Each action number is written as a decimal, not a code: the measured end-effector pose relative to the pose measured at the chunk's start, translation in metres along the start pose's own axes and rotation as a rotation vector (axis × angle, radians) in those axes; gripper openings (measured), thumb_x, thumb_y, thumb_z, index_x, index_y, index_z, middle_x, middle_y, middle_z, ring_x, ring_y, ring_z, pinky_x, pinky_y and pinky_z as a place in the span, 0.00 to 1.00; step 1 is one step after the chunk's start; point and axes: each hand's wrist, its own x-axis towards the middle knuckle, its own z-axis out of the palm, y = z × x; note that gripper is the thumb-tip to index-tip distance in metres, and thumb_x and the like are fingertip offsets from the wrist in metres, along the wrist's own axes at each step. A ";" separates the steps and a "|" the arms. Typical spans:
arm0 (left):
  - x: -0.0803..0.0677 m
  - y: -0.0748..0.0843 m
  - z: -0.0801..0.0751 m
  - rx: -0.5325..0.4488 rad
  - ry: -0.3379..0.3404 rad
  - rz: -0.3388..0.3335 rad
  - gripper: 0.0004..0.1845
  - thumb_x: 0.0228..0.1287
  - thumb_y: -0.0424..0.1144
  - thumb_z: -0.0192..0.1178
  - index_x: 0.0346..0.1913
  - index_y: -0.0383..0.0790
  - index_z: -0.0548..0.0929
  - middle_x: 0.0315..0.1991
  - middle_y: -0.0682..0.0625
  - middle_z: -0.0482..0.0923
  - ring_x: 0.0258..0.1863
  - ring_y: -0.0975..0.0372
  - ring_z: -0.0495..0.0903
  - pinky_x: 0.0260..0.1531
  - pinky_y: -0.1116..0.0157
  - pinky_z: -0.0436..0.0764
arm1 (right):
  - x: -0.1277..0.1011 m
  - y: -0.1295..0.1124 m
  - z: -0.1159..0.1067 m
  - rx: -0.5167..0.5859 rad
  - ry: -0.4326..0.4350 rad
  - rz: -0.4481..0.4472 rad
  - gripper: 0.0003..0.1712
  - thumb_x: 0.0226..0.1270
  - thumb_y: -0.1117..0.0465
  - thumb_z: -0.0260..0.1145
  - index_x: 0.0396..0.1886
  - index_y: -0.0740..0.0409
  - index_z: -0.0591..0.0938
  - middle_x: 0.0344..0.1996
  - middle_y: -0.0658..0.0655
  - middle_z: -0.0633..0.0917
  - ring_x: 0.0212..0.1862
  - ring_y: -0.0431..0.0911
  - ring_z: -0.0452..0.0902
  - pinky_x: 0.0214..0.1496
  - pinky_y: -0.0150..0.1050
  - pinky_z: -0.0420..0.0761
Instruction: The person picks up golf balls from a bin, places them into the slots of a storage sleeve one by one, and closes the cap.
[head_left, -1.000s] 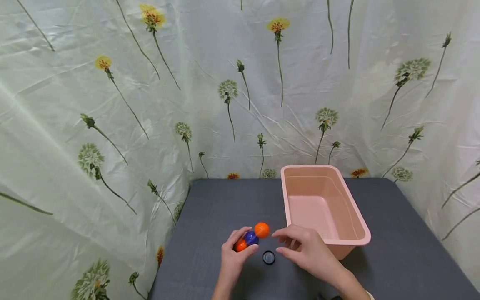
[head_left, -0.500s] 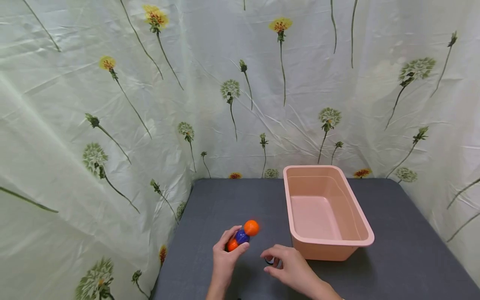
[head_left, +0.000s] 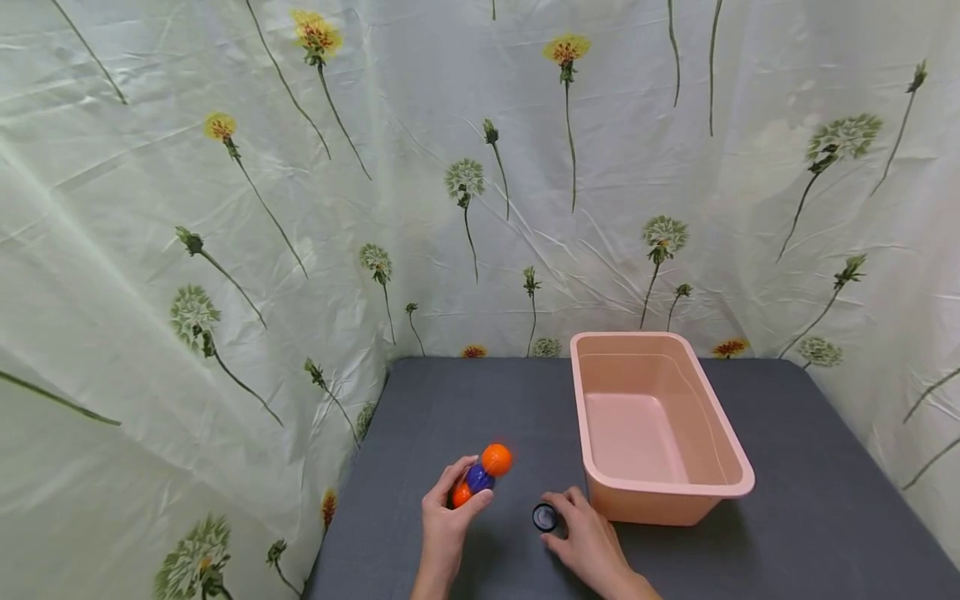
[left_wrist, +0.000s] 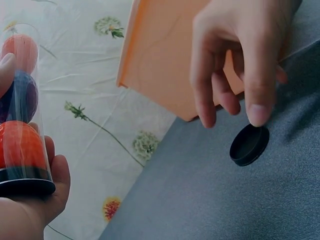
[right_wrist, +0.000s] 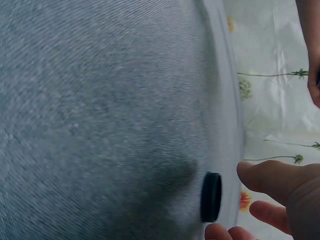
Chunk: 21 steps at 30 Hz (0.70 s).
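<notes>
My left hand [head_left: 444, 527] grips a clear tube [head_left: 477, 478] just above the dark grey table [head_left: 450, 400]. The tube is stacked with an orange, a purple and an orange ball, has a black base, and tilts up to the right. In the left wrist view the tube [left_wrist: 21, 110] stands at the far left. A small black cap [head_left: 544, 517] lies on the table right of it. My right hand [head_left: 581, 537] hovers over the cap [left_wrist: 249, 145] with fingers curved down and the thumb tip at its edge, not pinching. The right wrist view shows the cap [right_wrist: 211, 197] edge-on.
An empty pink plastic bin [head_left: 731, 454] stands on the table right of the cap, close to my right hand. A flowered plastic sheet [head_left: 225, 250] hangs as a wall behind and to both sides. Open grey table lies beyond the tube and right of the bin.
My right hand dropped from beside the tube's top down toward me, onto the table at the black cap. My left hand and the tube shifted slightly left.
</notes>
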 end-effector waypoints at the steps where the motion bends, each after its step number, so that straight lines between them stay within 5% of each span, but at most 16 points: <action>1: 0.000 0.000 0.000 -0.001 0.001 -0.006 0.26 0.53 0.38 0.78 0.58 0.45 0.85 0.52 0.46 0.82 0.51 0.50 0.77 0.49 0.62 0.81 | 0.000 0.001 0.002 -0.008 0.000 0.003 0.31 0.48 0.54 0.82 0.55 0.49 0.84 0.36 0.46 0.74 0.26 0.36 0.68 0.25 0.34 0.68; 21: -0.005 -0.005 -0.003 -0.006 -0.021 -0.066 0.28 0.53 0.40 0.78 0.59 0.43 0.84 0.52 0.44 0.80 0.52 0.49 0.76 0.50 0.61 0.80 | 0.008 0.018 0.021 -0.054 -0.009 -0.029 0.24 0.49 0.53 0.82 0.46 0.46 0.84 0.32 0.45 0.71 0.24 0.37 0.68 0.24 0.36 0.69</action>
